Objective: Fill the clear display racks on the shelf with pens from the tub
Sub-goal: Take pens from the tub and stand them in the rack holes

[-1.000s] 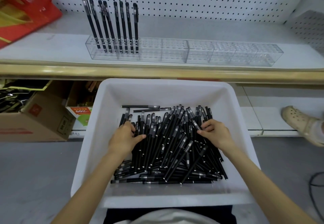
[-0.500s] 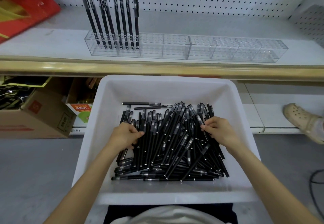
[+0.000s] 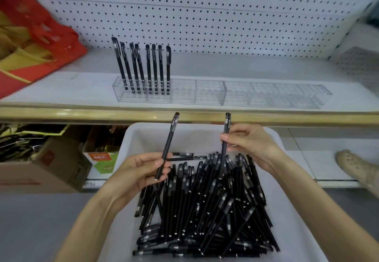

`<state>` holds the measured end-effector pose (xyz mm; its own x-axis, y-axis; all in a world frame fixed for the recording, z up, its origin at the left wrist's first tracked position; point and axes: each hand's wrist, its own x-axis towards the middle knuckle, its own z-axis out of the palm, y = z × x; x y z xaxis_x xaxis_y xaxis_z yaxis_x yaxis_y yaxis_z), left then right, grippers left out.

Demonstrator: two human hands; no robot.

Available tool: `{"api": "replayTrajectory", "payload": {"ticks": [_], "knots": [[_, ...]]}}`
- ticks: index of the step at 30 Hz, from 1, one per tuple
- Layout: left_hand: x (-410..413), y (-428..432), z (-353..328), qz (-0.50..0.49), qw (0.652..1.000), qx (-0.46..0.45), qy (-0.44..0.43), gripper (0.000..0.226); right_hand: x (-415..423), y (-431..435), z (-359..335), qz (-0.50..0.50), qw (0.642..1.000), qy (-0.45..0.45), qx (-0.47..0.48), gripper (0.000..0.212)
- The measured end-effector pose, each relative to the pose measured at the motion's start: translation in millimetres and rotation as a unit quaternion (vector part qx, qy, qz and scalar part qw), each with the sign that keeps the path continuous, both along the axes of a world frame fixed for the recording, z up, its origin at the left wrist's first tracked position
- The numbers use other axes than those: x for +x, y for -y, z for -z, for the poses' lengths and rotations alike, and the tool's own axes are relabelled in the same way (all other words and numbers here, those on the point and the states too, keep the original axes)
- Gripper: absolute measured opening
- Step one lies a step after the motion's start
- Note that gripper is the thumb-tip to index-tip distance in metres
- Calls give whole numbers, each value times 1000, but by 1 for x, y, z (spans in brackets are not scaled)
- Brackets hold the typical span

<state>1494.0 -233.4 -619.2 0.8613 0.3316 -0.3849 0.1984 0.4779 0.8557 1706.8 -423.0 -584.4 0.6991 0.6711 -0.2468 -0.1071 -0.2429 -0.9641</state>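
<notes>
Surroundings, left to right
A bag (image 3: 41,42) is set before the pegboard (image 3: 225,16); a cardboard box (image 3: 41,171) and a small box (image 3: 102,161) are stowed below it; a shoe (image 3: 356,167) is seen at right.
</notes>
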Motion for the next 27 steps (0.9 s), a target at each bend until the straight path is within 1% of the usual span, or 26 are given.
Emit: {"api": "replayTrajectory", "payload": {"ticks": [1,2,4,6,7,10,12,14,18,23,27], "knots": [[2,-2,-3,-21,1000,7,7,70,3,-10,-9,-5,1000,1,16,17],[4,-5,-6,-43,999,24,10,64,7,-20,-18,-8,999,7,31,18],[11,-9,-13,-75,994,79,12,41,15,-45,-38,-10,997,42,62,18],[20,-15,-20,-99,986,134,26,29,23,-73,-61,-15,991,101,90,13],[24,-19,-23,-111,981,152,36,26,27,-86,-72,-15,986,133,103,13],[39,-31,-34,-143,969,197,54,25,43,-125,-96,-3,964,231,129,20],[50,-36,-37,-147,963,218,57,22,55,-147,-103,8,952,271,141,21],[59,-39,-39,-144,962,224,64,17,66,-164,-101,21,948,284,146,21],[72,-43,-39,-134,962,227,66,12,79,-185,-81,20,950,281,136,23],[77,-49,-35,-127,965,223,59,12,83,-195,-62,14,952,281,125,24],[76,-51,-31,-131,967,212,61,12,85,-200,-50,-14,950,294,103,25]]}}
